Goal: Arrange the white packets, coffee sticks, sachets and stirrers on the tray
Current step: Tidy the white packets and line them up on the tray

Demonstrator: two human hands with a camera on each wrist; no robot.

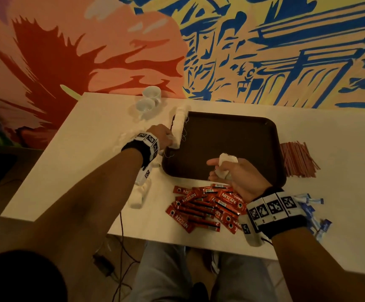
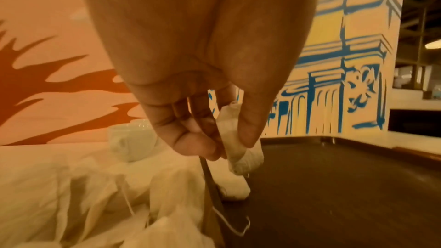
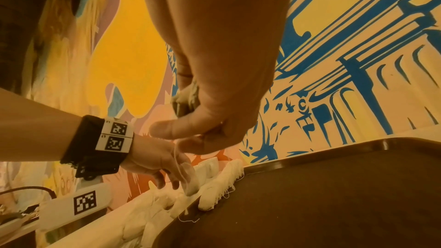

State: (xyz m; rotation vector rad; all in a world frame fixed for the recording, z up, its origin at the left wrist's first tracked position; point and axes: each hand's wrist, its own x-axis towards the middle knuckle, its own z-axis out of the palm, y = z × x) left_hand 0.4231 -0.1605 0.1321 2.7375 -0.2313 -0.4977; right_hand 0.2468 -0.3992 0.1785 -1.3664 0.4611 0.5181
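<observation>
A dark brown tray point(image 1: 231, 131) lies on the white table. A row of white packets point(image 1: 179, 123) runs along its left rim. My left hand point(image 1: 171, 139) pinches the nearest white packet point(image 2: 238, 144) of that row between thumb and fingers, just above the tray floor point(image 2: 334, 195). My right hand point(image 1: 223, 170) hovers over the tray's front part and grips a small bunch of white packets point(image 1: 226, 162). Red coffee sticks point(image 1: 203, 205) are heaped on the table in front of the tray. Thin red stirrers point(image 1: 297, 160) lie to its right. Blue sachets point(image 1: 310, 212) sit by my right wrist.
More loose white packets point(image 1: 140, 197) lie on the table left of the tray, under my left forearm. Two white cups point(image 1: 151, 99) stand at the back left, near the painted wall. The table's front edge is close to the coffee sticks.
</observation>
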